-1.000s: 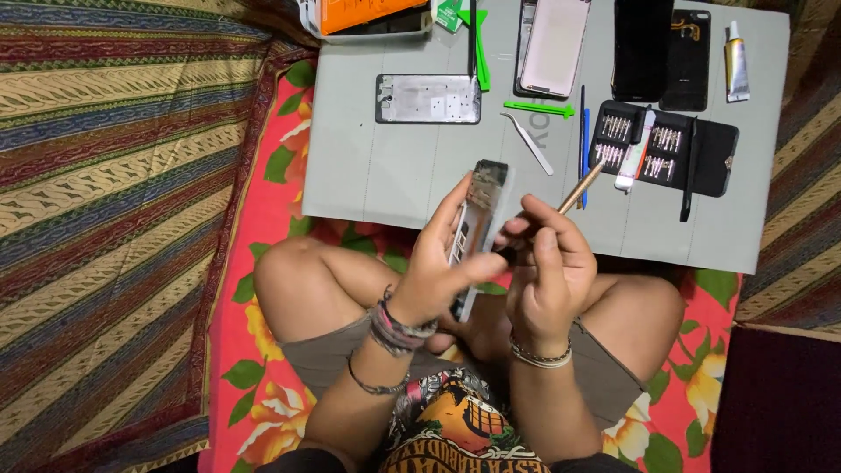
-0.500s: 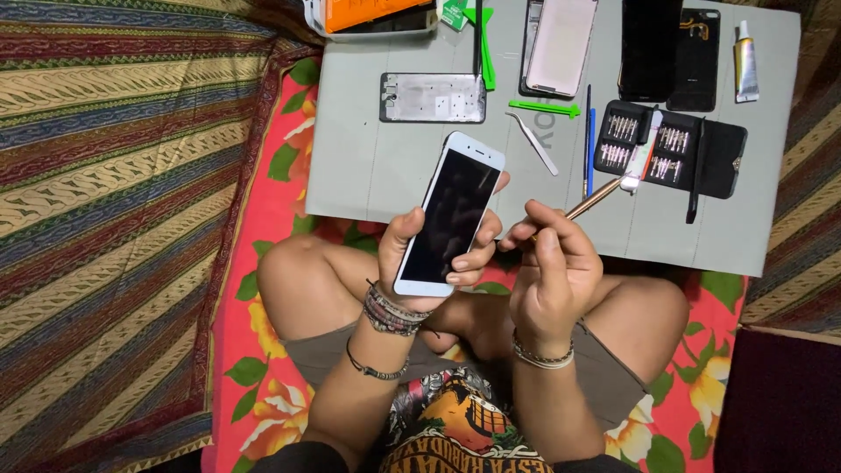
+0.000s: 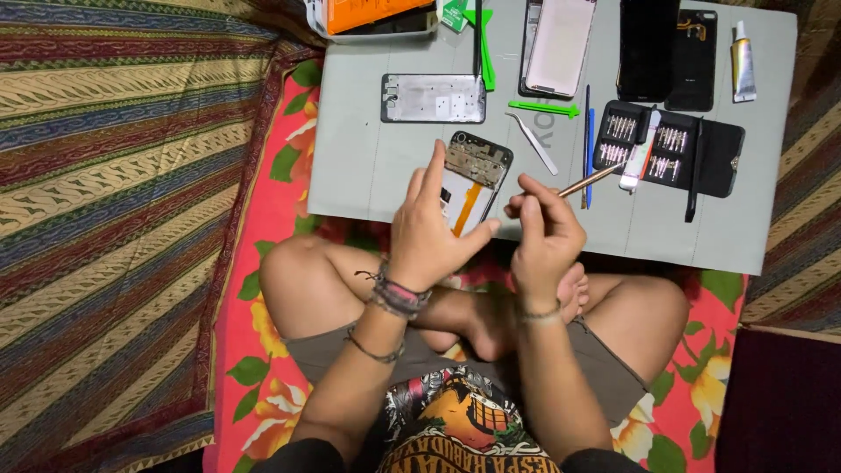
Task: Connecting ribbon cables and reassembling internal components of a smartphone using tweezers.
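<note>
My left hand [image 3: 434, 232] holds an opened phone [image 3: 473, 180] over the near edge of the grey mat [image 3: 359, 166]. The phone's back faces up, showing its circuit board and an orange ribbon. Thumb and fingers grip its lower half. My right hand [image 3: 545, 236] is just to the right of it and pinches a thin brass-coloured tool [image 3: 589, 181] that points up and to the right, away from the phone. I sit cross-legged behind the mat.
On the mat lie a phone frame [image 3: 433, 97], metal tweezers [image 3: 531, 142], green pry tools [image 3: 544, 109], a blue stick [image 3: 588, 144], a black screwdriver bit case [image 3: 670, 151], a pinkish back cover [image 3: 561, 45], dark phones [image 3: 670, 52], a glue tube [image 3: 743, 60] and an orange box [image 3: 372, 13]. Striped cloth lies left.
The left hand has turned the phone over: half a second ago its dark screen faced up, now its open back does. The phone sits lower, closer to the mat. The right hand barely moved.
</note>
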